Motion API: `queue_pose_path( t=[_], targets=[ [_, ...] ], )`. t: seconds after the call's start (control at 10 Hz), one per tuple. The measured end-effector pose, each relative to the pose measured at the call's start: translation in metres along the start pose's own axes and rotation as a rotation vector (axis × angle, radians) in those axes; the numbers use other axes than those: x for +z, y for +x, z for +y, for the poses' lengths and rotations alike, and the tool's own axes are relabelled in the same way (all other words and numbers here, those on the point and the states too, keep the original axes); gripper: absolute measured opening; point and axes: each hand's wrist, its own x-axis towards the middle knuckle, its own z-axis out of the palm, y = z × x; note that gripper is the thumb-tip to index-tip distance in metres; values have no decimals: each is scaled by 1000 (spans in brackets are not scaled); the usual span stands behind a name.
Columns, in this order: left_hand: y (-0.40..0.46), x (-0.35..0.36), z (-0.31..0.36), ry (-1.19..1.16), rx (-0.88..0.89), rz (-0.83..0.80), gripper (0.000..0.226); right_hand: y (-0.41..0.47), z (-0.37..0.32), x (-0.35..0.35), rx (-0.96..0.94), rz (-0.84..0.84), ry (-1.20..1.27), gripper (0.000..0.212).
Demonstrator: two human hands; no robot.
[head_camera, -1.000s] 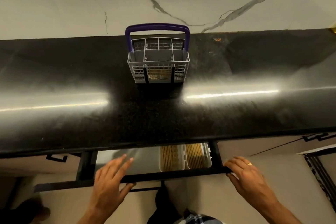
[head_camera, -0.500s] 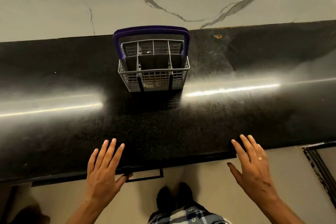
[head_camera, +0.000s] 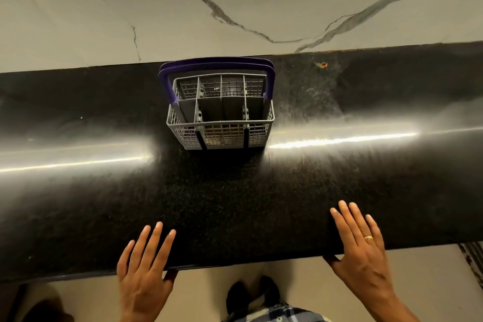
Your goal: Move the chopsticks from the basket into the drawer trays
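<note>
Both hands flat at the near desk edge, basket upright at the back.
Left hand (head_camera: 145,272) and right hand (head_camera: 362,251) lie with fingers straight and spread on the black desk (head_camera: 235,204), thumbs hooked under its front edge, holding nothing. Grey basket (head_camera: 220,112) with purple handle (head_camera: 217,65) stands near the marble wall (head_camera: 235,0), well apart from both hands. Chopsticks can't be made out in its compartments; drawer trays not visible.

Gold ring (head_camera: 368,237), plaid garment (head_camera: 274,312) — perhaps shirt
</note>
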Motion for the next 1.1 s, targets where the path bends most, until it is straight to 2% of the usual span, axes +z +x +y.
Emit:
queue_pose_path(
  t=[0.2,0.3,0.5,0.6,0.7,0.8,0.9,1.1],
  targets=[
    [2,0,14,30,-87,40,64,-3,-3,8,42,53,-40,78],
    [3,-2,20,36,-103,44,62,-5,-2,10,47,73,-69,77],
    [3,-4,19,37,-121,23,58,-2,-5,8,29,79,-57,80],
    [3,-12,21,0,-141,-54,64,-1,-8,2,55,27,-58,93],
    [6,-26,30,-90,-135,-144,93,-2,-13,-10,26,-52,-32,108],
    [8,-36,43,-211,-119,-108,90,-5,-22,-19,-31,-36,33,103],
    [15,-53,73,-438,-68,86,73,-9,-41,-39,-94,102,245,87],
    [62,-57,108,-498,-44,211,63,28,-70,-47,-115,264,381,71]
  ],
)
